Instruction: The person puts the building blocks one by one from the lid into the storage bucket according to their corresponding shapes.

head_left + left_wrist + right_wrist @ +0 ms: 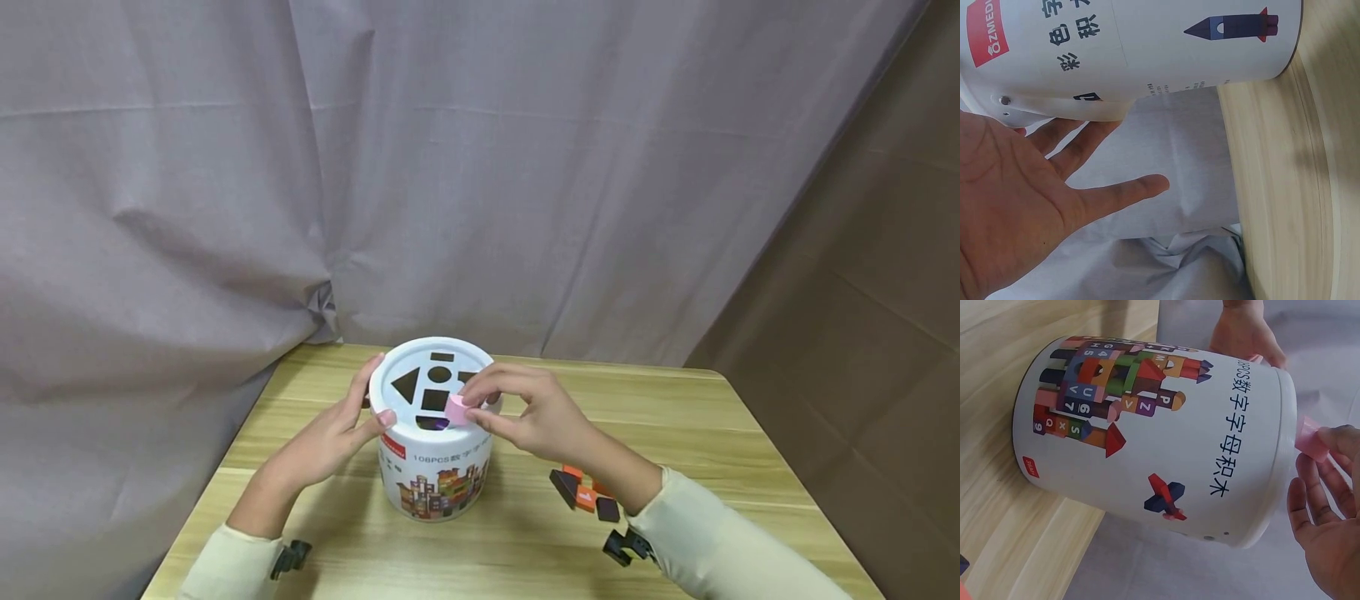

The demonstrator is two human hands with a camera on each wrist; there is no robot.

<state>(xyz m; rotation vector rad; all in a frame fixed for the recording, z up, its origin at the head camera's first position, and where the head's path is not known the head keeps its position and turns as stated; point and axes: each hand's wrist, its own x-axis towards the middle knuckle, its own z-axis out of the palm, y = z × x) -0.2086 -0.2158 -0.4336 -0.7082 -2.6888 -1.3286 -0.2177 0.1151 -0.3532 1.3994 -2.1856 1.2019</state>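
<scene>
A white cylindrical block bucket [397, 467] stands on the table, with shaped holes in its pale lid [408, 354]. My left hand [322, 442] steadies its left side, thumb on the lid's rim. In the left wrist view those fingers lie fairly straight along the bucket's wall, the little finger apart from it. A pink block [1311, 442] is pinched between the thumb and fingers of my right hand [536, 408]. That block is over the lid's front right, beside a front slot partly covered by it in the head view.
Right of the bucket lie several loose blocks: a dark triangular block [564, 487], an orange block with a 1 [586, 497] and a small dark block [607, 509], partly under the right forearm. A grey curtain [480, 183] hangs behind the wooden table [667, 400].
</scene>
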